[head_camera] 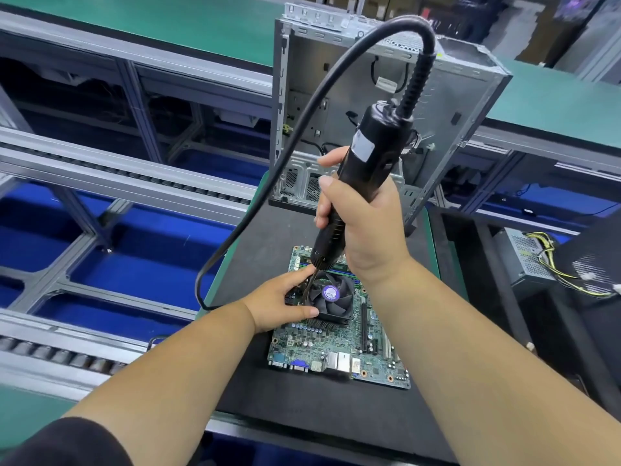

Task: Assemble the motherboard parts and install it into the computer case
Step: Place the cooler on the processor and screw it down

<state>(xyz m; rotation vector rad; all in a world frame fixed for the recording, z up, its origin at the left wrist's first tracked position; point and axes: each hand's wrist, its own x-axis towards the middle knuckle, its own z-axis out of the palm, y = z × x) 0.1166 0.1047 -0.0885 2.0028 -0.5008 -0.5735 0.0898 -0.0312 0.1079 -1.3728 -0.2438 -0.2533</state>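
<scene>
Gripping screwdriver (pixel 363 169) upright, right hand (pixel 363 223)

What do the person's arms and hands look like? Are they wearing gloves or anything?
No gloves. Both the left hand and right hand are bare, with bare forearms and short, plain nails. A dark sleeve shows on the left upper arm. No rings or watch visible.

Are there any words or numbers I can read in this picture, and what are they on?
None can be read.
Purple round sticker on the cooler fan: print too small and blurred.
Grey label on the electric screwdriver: looks blank or blurred.
White tag inside the computer case: print too blurred.
Motherboard: markings too small.
</scene>
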